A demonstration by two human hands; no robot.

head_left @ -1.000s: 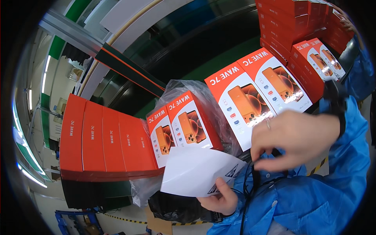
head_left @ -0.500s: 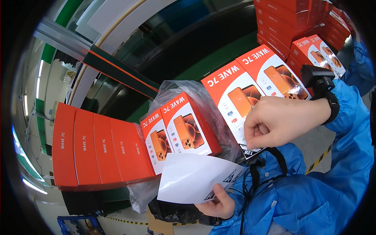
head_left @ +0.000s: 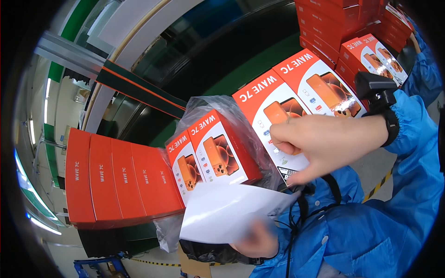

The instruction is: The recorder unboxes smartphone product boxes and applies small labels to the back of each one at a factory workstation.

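Note:
My left hand [head_left: 260,242], smeared by motion, holds a white label sheet [head_left: 222,215] by its near edge. The sheet bows upward, and its surface is blurred. Above the near corner of an upright-patterned red and white phone box [head_left: 258,90], my right hand [head_left: 320,146] has its fingers curled and its thumb stretched apart from them. The thumb tip is at a black and white label [head_left: 283,172] on that box's corner. A second phone box [head_left: 303,65] stands against it on the right. Part of the box faces is hidden under my right hand.
Left of the sheet are two more phone boxes [head_left: 218,153] beside a row of red boxes [head_left: 125,180]. Clear plastic wrap [head_left: 204,104] lies behind them. Red boxes [head_left: 324,23] are stacked at the far right, near another person's blue sleeve [head_left: 424,69]. A dark conveyor belt [head_left: 222,55] runs behind.
My right thumb has moved away from the curled fingers, uncovering more of the corner label. The label sheet has tilted and bent in my left hand. The view has shifted slightly.

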